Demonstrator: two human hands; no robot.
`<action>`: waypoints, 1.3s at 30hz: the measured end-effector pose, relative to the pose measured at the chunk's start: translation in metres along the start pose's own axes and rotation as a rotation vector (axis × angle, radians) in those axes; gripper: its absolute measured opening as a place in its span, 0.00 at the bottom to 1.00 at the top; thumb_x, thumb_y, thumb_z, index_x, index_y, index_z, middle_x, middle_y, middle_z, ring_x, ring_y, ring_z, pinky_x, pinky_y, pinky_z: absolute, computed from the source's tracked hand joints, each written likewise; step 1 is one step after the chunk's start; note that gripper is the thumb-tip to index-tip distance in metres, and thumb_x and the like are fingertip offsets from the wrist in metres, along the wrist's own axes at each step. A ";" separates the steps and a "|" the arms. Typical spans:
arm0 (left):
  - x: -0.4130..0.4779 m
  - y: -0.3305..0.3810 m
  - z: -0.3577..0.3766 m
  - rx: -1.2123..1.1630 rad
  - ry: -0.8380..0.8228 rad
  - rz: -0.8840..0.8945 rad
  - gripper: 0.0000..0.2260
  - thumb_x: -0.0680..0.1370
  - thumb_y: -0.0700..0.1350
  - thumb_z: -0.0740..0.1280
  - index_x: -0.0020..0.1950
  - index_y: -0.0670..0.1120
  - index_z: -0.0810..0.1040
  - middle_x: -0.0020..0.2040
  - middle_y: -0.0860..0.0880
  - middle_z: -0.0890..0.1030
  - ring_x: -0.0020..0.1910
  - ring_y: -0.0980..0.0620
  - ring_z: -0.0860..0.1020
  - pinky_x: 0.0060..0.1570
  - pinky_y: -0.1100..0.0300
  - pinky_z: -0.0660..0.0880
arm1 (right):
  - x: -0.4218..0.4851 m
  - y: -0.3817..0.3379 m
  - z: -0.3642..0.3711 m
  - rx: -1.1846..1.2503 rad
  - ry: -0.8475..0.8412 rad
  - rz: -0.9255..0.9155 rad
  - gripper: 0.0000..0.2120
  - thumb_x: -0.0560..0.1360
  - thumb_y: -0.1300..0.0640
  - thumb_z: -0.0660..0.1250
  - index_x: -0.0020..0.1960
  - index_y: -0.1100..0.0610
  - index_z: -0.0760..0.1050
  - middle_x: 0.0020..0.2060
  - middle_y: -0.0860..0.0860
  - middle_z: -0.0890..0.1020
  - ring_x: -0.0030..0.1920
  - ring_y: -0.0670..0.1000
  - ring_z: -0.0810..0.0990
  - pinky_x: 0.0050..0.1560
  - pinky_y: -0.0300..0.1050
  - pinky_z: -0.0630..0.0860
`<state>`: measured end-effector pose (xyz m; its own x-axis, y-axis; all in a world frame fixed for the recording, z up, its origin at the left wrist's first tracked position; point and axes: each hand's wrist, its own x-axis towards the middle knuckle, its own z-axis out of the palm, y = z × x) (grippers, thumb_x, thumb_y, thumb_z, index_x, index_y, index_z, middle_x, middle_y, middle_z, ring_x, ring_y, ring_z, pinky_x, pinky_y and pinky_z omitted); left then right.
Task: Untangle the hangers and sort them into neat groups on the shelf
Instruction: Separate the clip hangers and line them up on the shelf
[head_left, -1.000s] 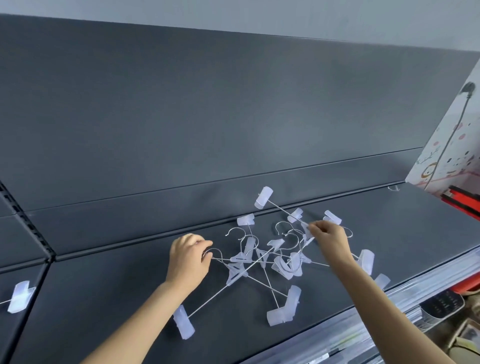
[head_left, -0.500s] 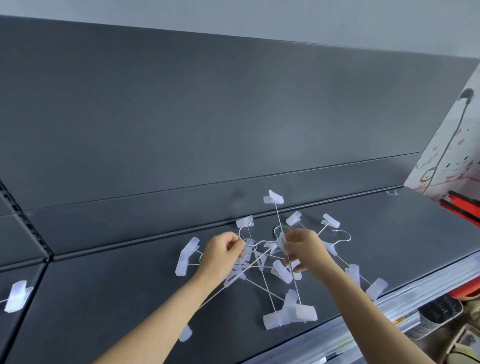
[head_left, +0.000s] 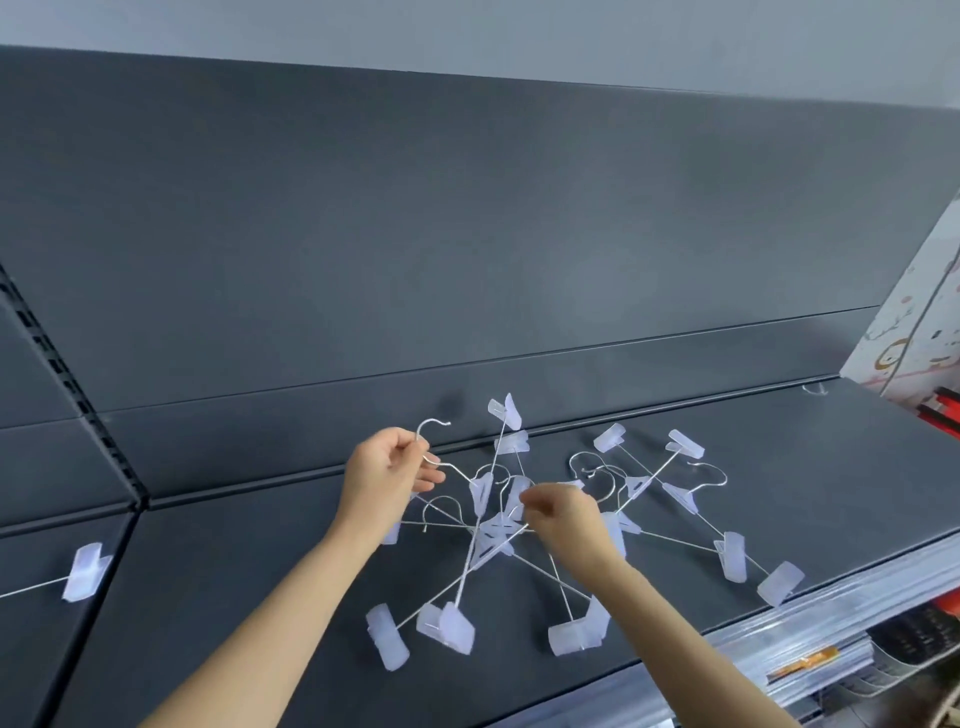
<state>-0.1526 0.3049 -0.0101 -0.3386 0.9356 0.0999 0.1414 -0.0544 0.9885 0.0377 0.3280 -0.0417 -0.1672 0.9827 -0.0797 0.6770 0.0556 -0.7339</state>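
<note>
Matte dark-grey metal forms the shelf (head_left: 779, 493), and a tangle of thin wire hangers (head_left: 498, 535) with frosted, translucent plastic clips is spread across its middle. A curved wire hook (head_left: 431, 431) is pinched in the grip of the left hand (head_left: 387, 475), just above the heap. The right hand (head_left: 563, 514) grip is closed on wires at the tangle's centre. One lone hanger (head_left: 85, 571) is laid well apart, far left.

Both forearms reach far; left hand (head_left: 387, 478), raised, pinches one hanger (head_left: 480, 493); right hand (head_left: 563, 514), knuckles up, pinches another hanger (head_left: 519, 491)
</note>
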 end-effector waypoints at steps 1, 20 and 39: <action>0.002 -0.003 -0.011 0.000 0.018 -0.012 0.09 0.77 0.35 0.59 0.38 0.40 0.74 0.35 0.43 0.79 0.27 0.55 0.80 0.31 0.66 0.78 | 0.002 0.004 0.003 -0.173 0.003 -0.064 0.12 0.74 0.66 0.58 0.53 0.64 0.78 0.48 0.58 0.81 0.48 0.56 0.77 0.49 0.45 0.73; 0.002 -0.061 -0.125 0.187 0.295 -0.243 0.07 0.78 0.35 0.58 0.43 0.37 0.75 0.37 0.41 0.77 0.32 0.45 0.78 0.25 0.67 0.77 | 0.017 0.023 0.012 -0.370 -0.070 -0.147 0.09 0.72 0.48 0.64 0.48 0.52 0.75 0.45 0.48 0.82 0.53 0.52 0.78 0.59 0.45 0.66; -0.030 -0.043 -0.069 0.657 0.075 0.041 0.11 0.71 0.50 0.61 0.37 0.45 0.78 0.42 0.45 0.78 0.46 0.47 0.74 0.47 0.53 0.70 | 0.022 0.009 0.020 -0.202 -0.061 -0.020 0.18 0.71 0.57 0.66 0.28 0.53 0.61 0.25 0.48 0.68 0.33 0.53 0.67 0.41 0.44 0.62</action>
<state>-0.2130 0.2546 -0.0482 -0.3819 0.9090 0.1671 0.6856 0.1574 0.7107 0.0258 0.3462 -0.0632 -0.2209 0.9688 -0.1122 0.8021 0.1150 -0.5861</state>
